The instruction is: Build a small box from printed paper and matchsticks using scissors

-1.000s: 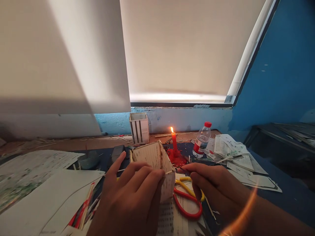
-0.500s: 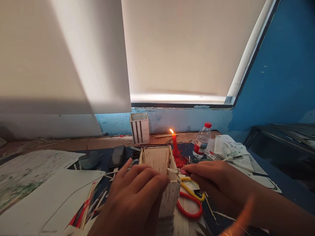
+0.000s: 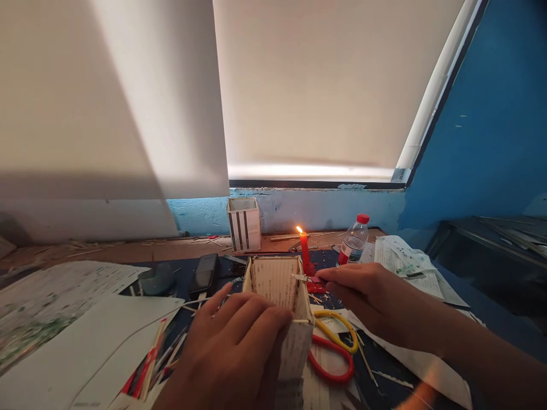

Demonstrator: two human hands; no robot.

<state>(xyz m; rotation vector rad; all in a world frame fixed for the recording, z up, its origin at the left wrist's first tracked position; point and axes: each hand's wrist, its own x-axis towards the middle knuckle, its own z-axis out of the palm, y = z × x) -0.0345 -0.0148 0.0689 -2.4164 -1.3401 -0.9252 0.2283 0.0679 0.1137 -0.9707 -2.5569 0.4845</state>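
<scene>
My left hand (image 3: 239,336) grips the near left side of an open-topped box (image 3: 276,276) made of printed paper, its rim edged with thin sticks. The thumb and part of the fingers are hidden behind the hand. Between the thumb and fingers of my right hand (image 3: 363,290) is a small knife with a pink handle (image 3: 316,279). Its pale blade points left, over the right rim of the box. Just behind that rim a lit red candle (image 3: 304,247) stands in melted red wax. Scissors with red and yellow handles (image 3: 333,376) lie right of the box.
A second paper box (image 3: 244,228) stands by the wall. A bottle with a red cap (image 3: 354,242) is behind my right hand. Papers (image 3: 85,347), a black phone-like object (image 3: 205,273), a cable (image 3: 128,333) and scattered sticks surround the work.
My right hand has risen slightly with the knife, whose blade is now farther back along the box's right rim. The left hand stays on the box.
</scene>
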